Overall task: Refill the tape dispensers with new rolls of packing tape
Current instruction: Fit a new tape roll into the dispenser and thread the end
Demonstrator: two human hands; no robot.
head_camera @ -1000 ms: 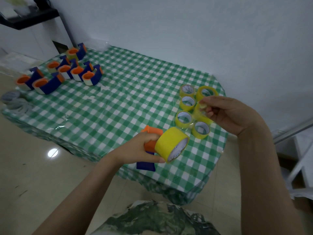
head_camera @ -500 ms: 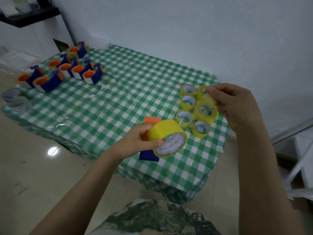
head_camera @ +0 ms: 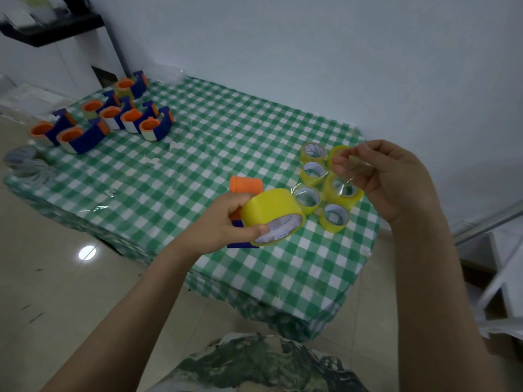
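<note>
My left hand [head_camera: 223,226] grips a yellow tape roll [head_camera: 273,219] mounted on an orange and blue dispenser [head_camera: 244,186], held above the near part of the checked table [head_camera: 175,176]. A clear strip of tape [head_camera: 319,176] stretches from that roll up to my right hand [head_camera: 390,176], which pinches its free end between thumb and fingers. Several new yellow rolls [head_camera: 334,219] lie on the table under and beside the right hand.
Several blue and orange dispensers [head_camera: 124,120] holding rolls stand at the table's far left corner. Pale empty cores [head_camera: 25,162] lie by the left edge. A white wall runs behind the table; white shelving [head_camera: 503,258] is at the right. Tiled floor lies in front.
My right hand has risen and drawn away to the right, stretching the tape strip longer. My left hand has tipped the roll so its open side faces down toward me.
</note>
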